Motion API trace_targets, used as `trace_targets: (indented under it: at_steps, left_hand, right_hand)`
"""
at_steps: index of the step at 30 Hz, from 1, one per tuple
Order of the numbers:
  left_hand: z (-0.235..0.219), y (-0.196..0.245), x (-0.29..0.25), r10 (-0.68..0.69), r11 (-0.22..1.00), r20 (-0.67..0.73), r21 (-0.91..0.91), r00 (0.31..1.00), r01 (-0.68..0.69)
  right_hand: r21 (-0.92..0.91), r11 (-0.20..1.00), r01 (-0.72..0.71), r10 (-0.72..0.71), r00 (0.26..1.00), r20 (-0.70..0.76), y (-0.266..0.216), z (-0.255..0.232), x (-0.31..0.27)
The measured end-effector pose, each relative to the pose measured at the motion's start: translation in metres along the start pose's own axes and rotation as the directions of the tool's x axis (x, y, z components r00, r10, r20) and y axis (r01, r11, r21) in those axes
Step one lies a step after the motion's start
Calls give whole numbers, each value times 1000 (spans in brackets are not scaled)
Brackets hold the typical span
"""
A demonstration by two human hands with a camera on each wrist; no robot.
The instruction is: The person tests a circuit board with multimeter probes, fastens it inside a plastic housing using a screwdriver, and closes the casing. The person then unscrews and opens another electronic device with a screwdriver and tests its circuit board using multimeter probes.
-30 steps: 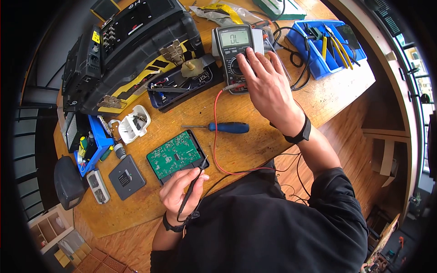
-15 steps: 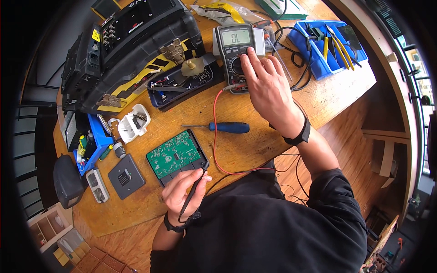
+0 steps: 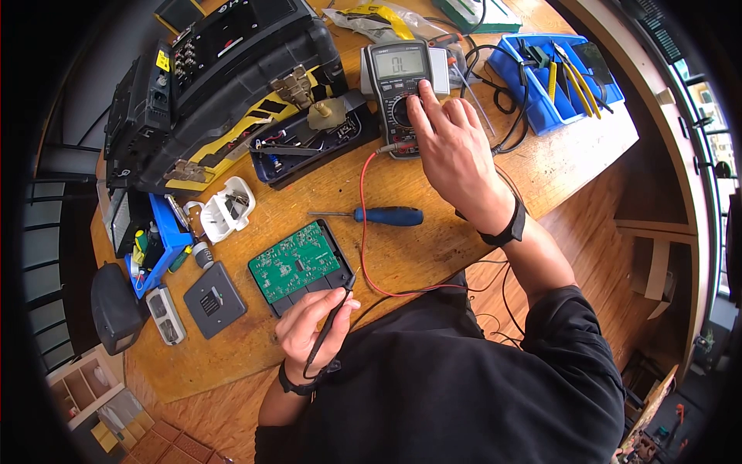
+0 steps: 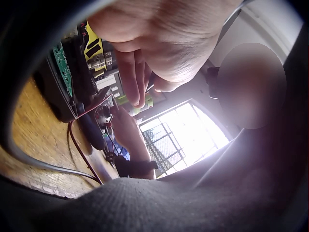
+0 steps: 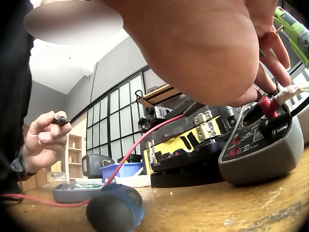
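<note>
My left hand (image 3: 313, 325) pinches a black test probe (image 3: 328, 328), its tip at the near edge of an opened dark case (image 3: 346, 255) that holds a green circuit board (image 3: 297, 263). My right hand (image 3: 461, 158) lies over a grey and black multimeter (image 3: 390, 93), with one fingertip on a button under the display. The display reads OL. In the right wrist view, red and black plugs (image 5: 268, 107) sit in the meter's sockets. A red lead (image 3: 365, 216) loops down from the meter, across a blue-handled screwdriver (image 3: 394, 217).
A large black case with yellow panels (image 3: 239, 100) stands at the back left, a dark parts tray (image 3: 309, 155) against it. A blue bin (image 3: 533, 116) with yellow-handled pliers sits back right. On the left are a dark cover plate (image 3: 216, 301), white holder (image 3: 229, 213) and blue bin (image 3: 164, 259).
My right hand's fingers have drawn closer together on the multimeter, one now at the button below the display. The probe in my left hand has tipped slightly downward. The display still reads OL.
</note>
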State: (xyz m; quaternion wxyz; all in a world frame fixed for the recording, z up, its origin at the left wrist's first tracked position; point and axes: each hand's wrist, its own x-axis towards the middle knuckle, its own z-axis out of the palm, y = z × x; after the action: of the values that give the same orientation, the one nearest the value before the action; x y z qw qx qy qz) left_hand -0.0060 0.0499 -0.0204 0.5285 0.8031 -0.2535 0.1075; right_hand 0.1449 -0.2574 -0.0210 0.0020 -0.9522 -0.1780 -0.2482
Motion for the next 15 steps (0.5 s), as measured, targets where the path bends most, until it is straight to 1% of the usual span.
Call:
trace_targets:
  at_steps: [5, 10, 12, 15]
  left_hand:
    - [0, -1, -1, -13, 1000, -11, 1, 1000, 13]
    - [-3, 0, 0, 9, 1000, 8, 2, 1000, -9]
    - [-2, 1, 0, 1, 1000, -3, 16, 1000, -1]
    - [-3, 2, 1, -14, 1000, -25, 22, 1000, 15]
  right_hand:
    - [-2, 1000, -3, 3, 1000, -9, 0, 0, 1]
    - [6, 1000, -4, 4, 1000, -4, 0, 0, 0]
    - [90, 996, -28, 30, 999, -19, -1, -1, -1]
    - [112, 994, -13, 21, 998, -64, -4, -6, -5]
